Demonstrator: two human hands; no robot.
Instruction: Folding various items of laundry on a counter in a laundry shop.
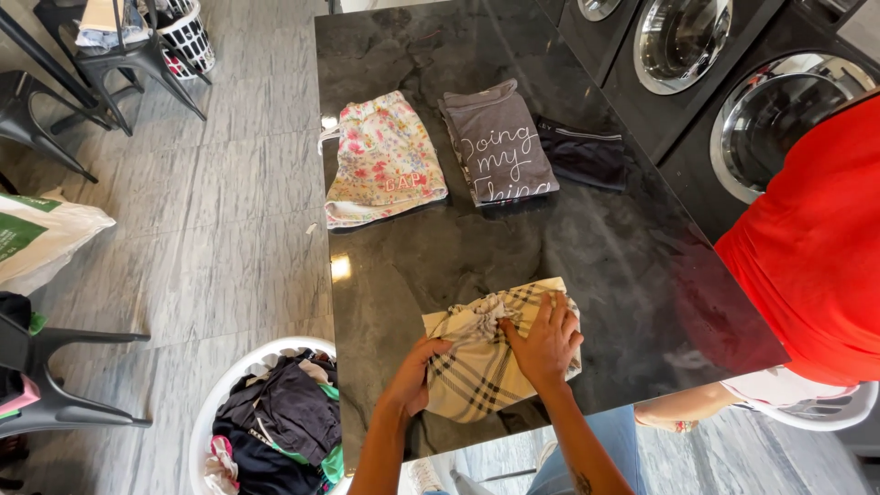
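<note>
A cream plaid garment (477,376) lies on the near edge of a dark stone table (605,266). My right hand (547,344) presses flat on its middle, fingers spread. My left hand (414,368) grips the garment's left edge, fingers curled under the cloth. Farther back on the table lie three folded pieces side by side: a floral one (382,160), a grey one with white lettering (500,142) and a small dark one (584,154).
A white laundry basket (213,422) full of dark clothes stands on the floor at my left. Front-loading washers (770,110) line the right side. A person in a red top (816,257) stands at the table's right. Black chairs (55,367) stand at left.
</note>
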